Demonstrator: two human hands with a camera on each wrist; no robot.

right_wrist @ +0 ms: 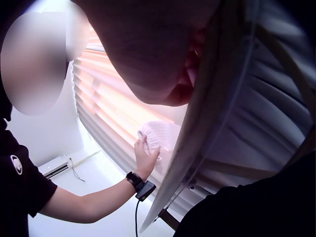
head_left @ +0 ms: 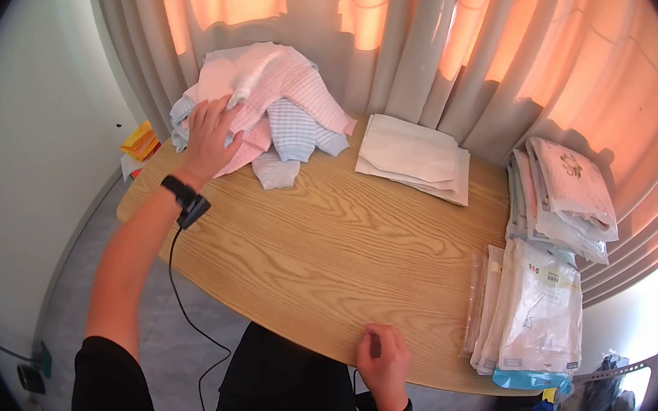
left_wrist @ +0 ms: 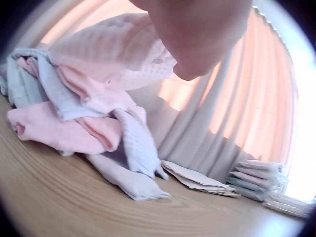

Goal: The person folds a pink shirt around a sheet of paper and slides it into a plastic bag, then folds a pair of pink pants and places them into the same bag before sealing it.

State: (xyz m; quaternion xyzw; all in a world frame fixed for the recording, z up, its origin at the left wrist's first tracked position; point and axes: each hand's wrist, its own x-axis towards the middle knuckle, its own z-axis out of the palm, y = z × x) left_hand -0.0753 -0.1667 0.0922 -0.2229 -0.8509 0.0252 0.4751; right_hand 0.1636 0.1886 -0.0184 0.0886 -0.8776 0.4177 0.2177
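At the far left of the table, a heap of small pink and pale blue clothes [head_left: 292, 133] lies against the curtain. My left hand [head_left: 210, 135] reaches over it and holds a pink waffle-textured garment [head_left: 286, 81] at its white edge. In the left wrist view that pink garment [left_wrist: 113, 47] is raised over the rest of the heap, its cloth blurred; the fingertips are hidden there. A pale grey-lilac sleeve [head_left: 275, 172] trails onto the wood. My right hand [head_left: 385, 362] rests at the table's front edge with its fingers loosely curled, holding nothing.
White flat sheets [head_left: 414, 157] lie stacked at the back middle of the wooden table [head_left: 325, 245]. Bagged clothes [head_left: 571, 187] and more packets [head_left: 543, 308] are piled along the right edge. A cable [head_left: 196, 324] hangs from the left wrist camera. Curtains [head_left: 409, 53] stand close behind.
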